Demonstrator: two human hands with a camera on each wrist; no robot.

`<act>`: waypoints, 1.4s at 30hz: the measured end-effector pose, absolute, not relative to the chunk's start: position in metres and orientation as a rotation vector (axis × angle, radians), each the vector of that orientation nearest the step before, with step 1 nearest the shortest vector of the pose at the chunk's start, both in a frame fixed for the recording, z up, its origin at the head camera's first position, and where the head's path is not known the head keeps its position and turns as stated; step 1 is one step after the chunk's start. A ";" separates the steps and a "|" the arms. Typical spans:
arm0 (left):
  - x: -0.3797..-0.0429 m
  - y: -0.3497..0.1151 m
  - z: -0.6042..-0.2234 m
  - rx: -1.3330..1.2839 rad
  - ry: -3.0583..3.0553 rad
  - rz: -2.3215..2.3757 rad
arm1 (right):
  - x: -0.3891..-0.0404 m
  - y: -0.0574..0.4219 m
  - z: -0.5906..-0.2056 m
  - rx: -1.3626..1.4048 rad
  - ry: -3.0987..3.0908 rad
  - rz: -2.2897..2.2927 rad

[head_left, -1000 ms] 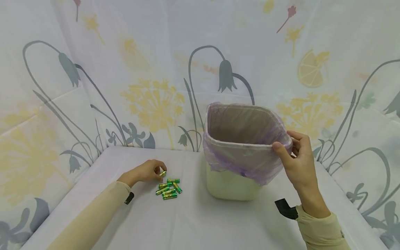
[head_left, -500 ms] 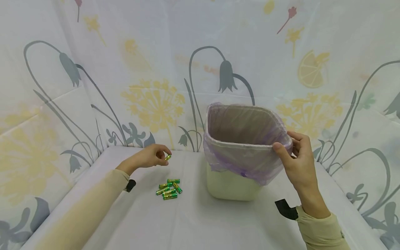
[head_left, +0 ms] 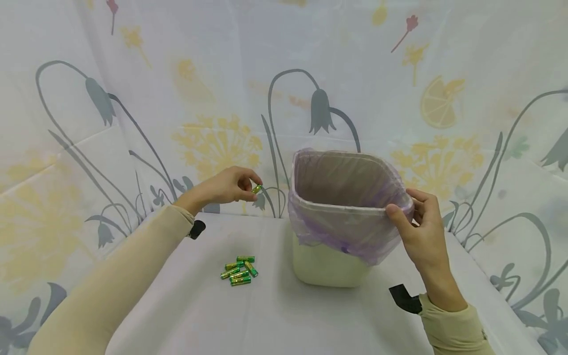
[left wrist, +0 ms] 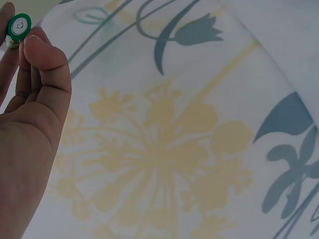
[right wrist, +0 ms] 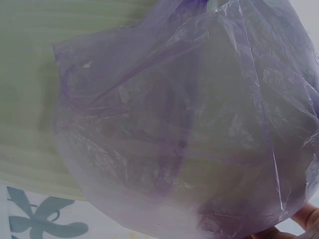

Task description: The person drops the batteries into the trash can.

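Between thumb and fingertips my left hand (head_left: 228, 186) pinches a green and gold battery (head_left: 257, 189), raised above the table to the left of a bin. The left wrist view shows one flat end of that battery (left wrist: 20, 26). A pale green trash bin (head_left: 328, 266) stands on the table, lined with a thin purple plastic bag (head_left: 346, 231) folded over its rim. My right hand (head_left: 423, 231) grips the bin's right rim corner through the bag, thumb on the near side. In the right wrist view the bag (right wrist: 149, 124) covers most of the picture.
Several more green and gold batteries (head_left: 239, 271) lie in a loose cluster on the white-covered table (head_left: 266, 320), left of the bin. A white cloth backdrop (head_left: 199, 74) with flower prints rises behind and along the sides.
My left hand has lifted the battery off the table beside the cluster and carried it up and to the right, toward the bin. The right hand has kept its grip on the rim.
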State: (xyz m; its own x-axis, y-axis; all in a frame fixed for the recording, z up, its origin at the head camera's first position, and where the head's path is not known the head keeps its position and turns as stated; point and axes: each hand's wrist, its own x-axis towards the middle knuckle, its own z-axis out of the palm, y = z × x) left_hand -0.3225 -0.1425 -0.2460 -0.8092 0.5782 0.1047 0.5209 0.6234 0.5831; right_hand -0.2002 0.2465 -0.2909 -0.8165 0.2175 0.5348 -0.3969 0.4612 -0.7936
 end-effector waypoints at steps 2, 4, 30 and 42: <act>-0.322 -0.136 -0.234 0.954 2.759 0.917 | -0.201 0.246 -0.291 0.154 -2.131 1.375; -0.322 -0.131 -0.222 0.976 2.767 0.902 | -0.201 0.246 -0.291 0.159 -2.131 1.377; -0.314 -0.014 -0.147 1.282 2.601 0.982 | -0.202 0.249 -0.290 0.130 -2.123 1.366; -0.319 0.028 -0.161 1.297 2.497 0.981 | -0.201 0.246 -0.288 0.140 -2.149 1.363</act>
